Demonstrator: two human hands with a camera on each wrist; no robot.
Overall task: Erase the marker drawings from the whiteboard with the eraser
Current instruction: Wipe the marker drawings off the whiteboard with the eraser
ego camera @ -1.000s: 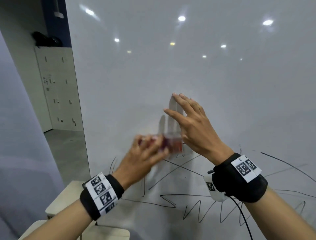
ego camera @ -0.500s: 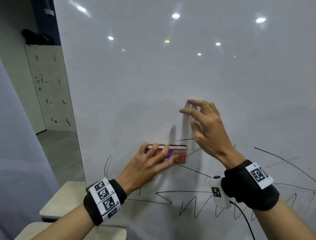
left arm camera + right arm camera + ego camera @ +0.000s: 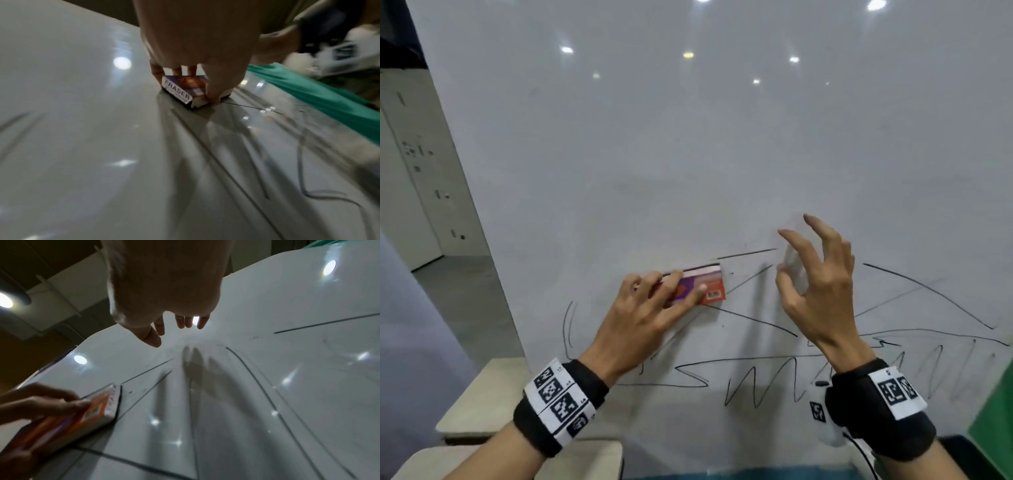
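A purple and orange eraser [image 3: 705, 286] lies flat against the whiteboard [image 3: 688, 154], and my left hand [image 3: 650, 308] grips it from the left with fingers on top and thumb below. The left wrist view shows the eraser [image 3: 185, 91] pinched on the board, its side printed "ERASER". Black marker lines [image 3: 756, 383] zigzag and cross the lower board, to the right of and below the eraser. My right hand [image 3: 815, 284] hovers just off the board to the eraser's right, fingers spread and loosely bent, holding nothing. From the right wrist, the eraser [image 3: 98, 408] sits at lower left.
The whiteboard's left edge [image 3: 482, 257] runs down past a corridor with pale lockers [image 3: 410, 164]. Beige chair or desk tops [image 3: 479, 404] stand below left. A green strip [image 3: 993, 418] borders the board at lower right.
My left hand has carried the eraser downward and a little to the right across the lines. The right hand has shifted right and its fingers have bent and lifted from the board.
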